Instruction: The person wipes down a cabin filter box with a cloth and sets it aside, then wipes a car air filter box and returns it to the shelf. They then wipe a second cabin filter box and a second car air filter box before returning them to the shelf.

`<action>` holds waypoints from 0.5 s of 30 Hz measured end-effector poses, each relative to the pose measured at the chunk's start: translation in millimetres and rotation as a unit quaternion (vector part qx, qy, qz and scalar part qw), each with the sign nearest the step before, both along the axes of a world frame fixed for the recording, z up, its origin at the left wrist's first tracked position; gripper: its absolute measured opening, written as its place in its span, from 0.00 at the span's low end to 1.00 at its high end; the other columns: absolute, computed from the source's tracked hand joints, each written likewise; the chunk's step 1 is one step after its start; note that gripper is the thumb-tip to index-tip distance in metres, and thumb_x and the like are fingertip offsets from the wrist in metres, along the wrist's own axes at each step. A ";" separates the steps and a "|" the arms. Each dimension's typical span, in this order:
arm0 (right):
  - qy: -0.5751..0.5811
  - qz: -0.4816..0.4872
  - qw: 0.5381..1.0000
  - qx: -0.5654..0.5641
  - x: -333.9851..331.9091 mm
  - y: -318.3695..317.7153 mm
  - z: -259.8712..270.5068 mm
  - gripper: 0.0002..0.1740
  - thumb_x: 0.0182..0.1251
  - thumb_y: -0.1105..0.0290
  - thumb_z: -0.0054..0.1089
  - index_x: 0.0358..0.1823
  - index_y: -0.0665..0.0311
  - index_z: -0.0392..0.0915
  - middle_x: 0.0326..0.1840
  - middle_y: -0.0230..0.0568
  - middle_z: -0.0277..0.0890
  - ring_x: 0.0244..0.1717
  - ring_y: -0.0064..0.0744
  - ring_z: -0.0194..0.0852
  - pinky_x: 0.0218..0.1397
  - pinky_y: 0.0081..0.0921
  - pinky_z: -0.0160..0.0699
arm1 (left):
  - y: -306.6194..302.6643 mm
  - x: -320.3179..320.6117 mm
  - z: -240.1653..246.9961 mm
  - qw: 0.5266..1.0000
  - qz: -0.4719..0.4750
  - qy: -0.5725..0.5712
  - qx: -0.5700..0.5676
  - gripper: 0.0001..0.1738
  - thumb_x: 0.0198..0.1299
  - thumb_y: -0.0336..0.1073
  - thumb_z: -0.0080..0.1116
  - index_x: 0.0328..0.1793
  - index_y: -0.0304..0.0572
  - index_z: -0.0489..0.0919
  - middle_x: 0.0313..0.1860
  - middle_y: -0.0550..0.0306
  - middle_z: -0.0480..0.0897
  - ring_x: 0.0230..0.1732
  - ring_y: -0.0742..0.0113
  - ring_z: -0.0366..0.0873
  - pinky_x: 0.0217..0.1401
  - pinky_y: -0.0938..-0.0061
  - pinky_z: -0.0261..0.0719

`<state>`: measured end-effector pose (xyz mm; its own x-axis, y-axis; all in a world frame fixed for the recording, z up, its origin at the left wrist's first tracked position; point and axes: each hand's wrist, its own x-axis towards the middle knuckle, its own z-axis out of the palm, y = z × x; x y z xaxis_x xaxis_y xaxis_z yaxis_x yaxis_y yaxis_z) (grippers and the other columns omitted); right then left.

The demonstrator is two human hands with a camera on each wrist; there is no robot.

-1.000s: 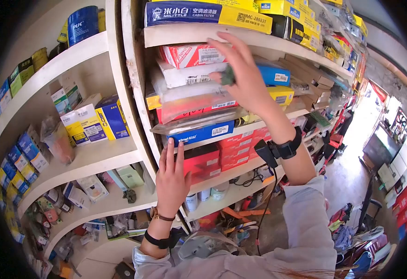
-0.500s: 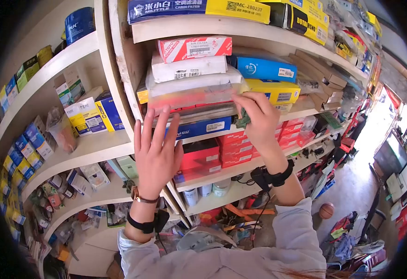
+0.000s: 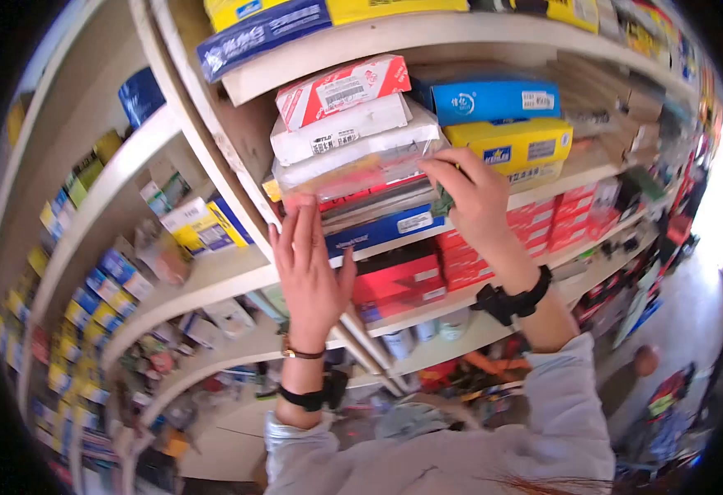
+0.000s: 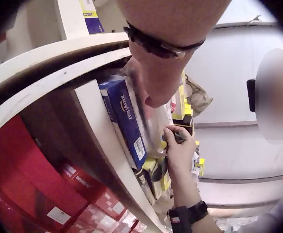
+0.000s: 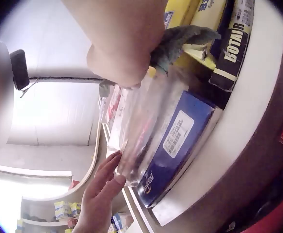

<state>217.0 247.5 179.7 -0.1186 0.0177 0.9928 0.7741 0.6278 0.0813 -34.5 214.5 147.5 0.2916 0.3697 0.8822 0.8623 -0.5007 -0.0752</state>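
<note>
Box lettered "BOTA". Left hand, fingers straight, presses the clear-wrapped pack. Right hand, fingers curled, grips a green cloth.

On the shelf, a wrapped pack lies between the bottom box and the top box. The left hand is at the pack's left end, and the right hand, with a cloth, is at its right end.
</note>
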 end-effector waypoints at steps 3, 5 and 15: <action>0.021 0.007 1.000 -0.014 -1.7 -2.2 -3.8 0.16 0.54 0.77 0.61 0.44 0.56 0.84 0.43 0.33 0.80 0.40 0.38 0.84 0.37 0.31 0.82 | -1.0 1.0 -2.4 0.999 -0.008 0.042 0.002 0.44 0.56 0.33 0.65 0.79 0.32 0.63 0.79 0.46 0.64 0.79 0.45 0.58 0.84 0.47 0.46; 0.069 0.009 0.998 0.001 -3.8 -2.0 -7.0 0.15 0.55 0.75 0.60 0.44 0.55 0.84 0.42 0.32 0.78 0.40 0.37 0.83 0.36 0.31 0.82 | -1.7 2.3 -3.3 1.000 -0.013 0.017 0.017 0.44 0.56 0.35 0.66 0.79 0.30 0.63 0.79 0.47 0.63 0.77 0.42 0.58 0.83 0.45 0.47; 0.060 -0.001 0.997 0.046 -5.8 -10.9 -13.8 0.16 0.50 0.79 0.66 0.43 0.58 0.84 0.44 0.32 0.81 0.40 0.36 0.84 0.37 0.28 0.82 | -8.0 4.0 -7.8 0.998 -0.046 0.021 0.022 0.43 0.58 0.35 0.65 0.78 0.28 0.61 0.80 0.42 0.59 0.75 0.35 0.56 0.79 0.47 0.50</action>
<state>211.2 236.6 165.9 0.0011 -0.0739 0.9973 0.7826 0.6209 0.0451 -30.5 206.5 139.6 0.3604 0.3000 0.8832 0.8083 -0.5730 -0.1352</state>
